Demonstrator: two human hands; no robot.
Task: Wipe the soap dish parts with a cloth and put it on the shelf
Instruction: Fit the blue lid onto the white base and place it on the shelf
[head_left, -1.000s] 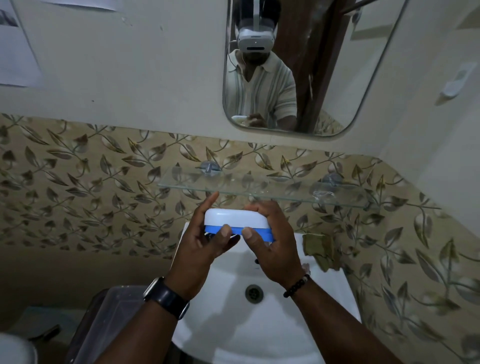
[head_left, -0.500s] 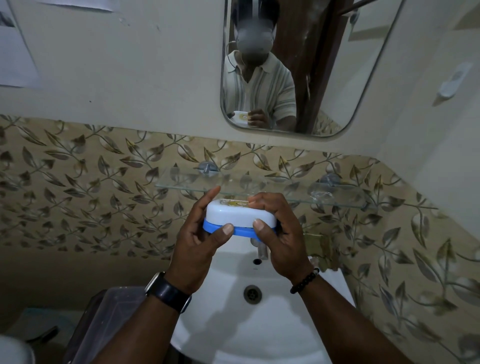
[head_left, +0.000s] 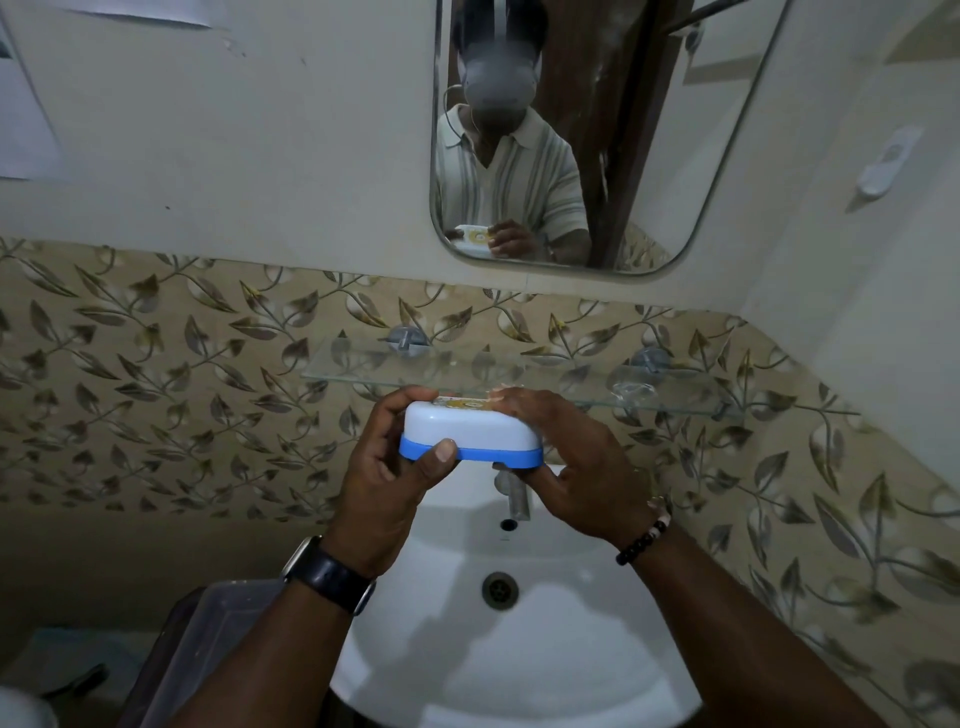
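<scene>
Since a second ago the soap dish (head_left: 470, 431) has risen from over the basin to the front edge of the glass shelf (head_left: 571, 379), and its top has tipped into view. Both hands hold it. The left hand (head_left: 387, 483) curls round the left end with its thumb (head_left: 441, 453) pressed on the blue base, and the right hand (head_left: 576, 467) wraps its fingers over the right end. Whether the dish touches the shelf I cannot tell.

The white lid carries a yellow-and-orange printed label (head_left: 462, 401), but its writing is too small to read.

Below are a white washbasin (head_left: 519, 665) with a metal tap (head_left: 511, 493) and a drain (head_left: 500, 590). The shelf hangs on leaf-patterned tiles (head_left: 156, 374). Above them is a plain wall with a mirror (head_left: 701, 156) that reflects the person holding the dish.
</scene>
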